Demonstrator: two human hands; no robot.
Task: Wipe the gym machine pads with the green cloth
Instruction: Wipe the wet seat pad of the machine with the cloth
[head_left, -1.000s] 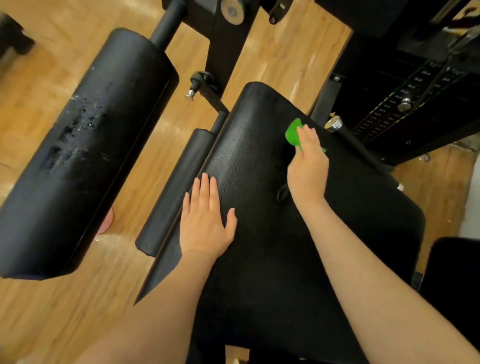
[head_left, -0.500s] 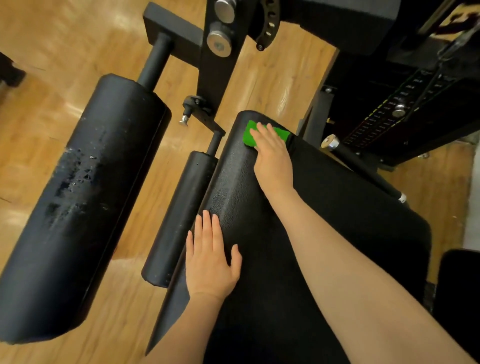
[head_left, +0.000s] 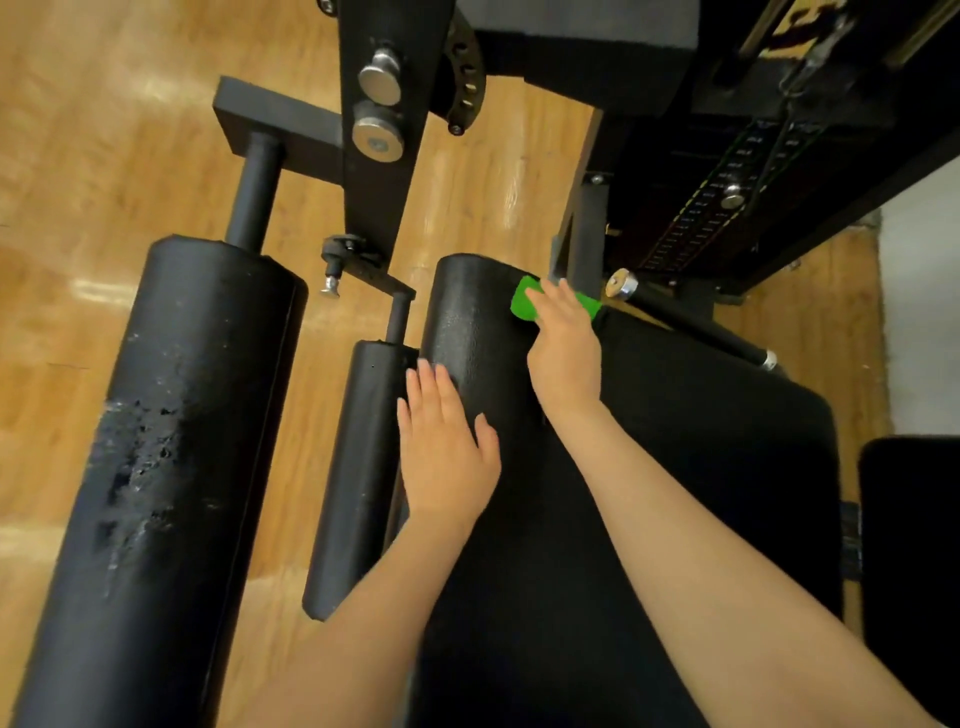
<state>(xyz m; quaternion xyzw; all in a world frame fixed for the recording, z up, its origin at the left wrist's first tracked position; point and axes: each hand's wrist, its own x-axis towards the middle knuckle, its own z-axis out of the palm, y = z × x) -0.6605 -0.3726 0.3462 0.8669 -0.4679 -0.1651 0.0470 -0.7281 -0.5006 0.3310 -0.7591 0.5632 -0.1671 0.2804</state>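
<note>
A wide black seat pad (head_left: 675, 467) of the gym machine fills the lower middle. My right hand (head_left: 563, 348) lies flat on the green cloth (head_left: 522, 301) and presses it against the pad's far rounded edge. Most of the cloth is hidden under the fingers; green shows on both sides of them. My left hand (head_left: 447, 452) rests flat on the pad's left side, fingers straight and pointing away from me. A thick black roller pad (head_left: 166, 467) with a scuffed, flaking patch lies to the left. A thinner roller pad (head_left: 358, 467) runs between it and the seat.
The black steel frame (head_left: 379, 171) with two silver bolts rises beyond the pads. A weight stack (head_left: 727, 197) stands at the upper right, with a chrome-capped bar (head_left: 623, 286) beside the cloth. Another black pad (head_left: 909, 545) shows at the right edge. Wooden floor (head_left: 104, 130) lies underneath.
My right hand slid the green cloth from the pad's right side leftward to its far edge and holds there. My left hand stayed flat on the pad. The camera view tilted forward.
</note>
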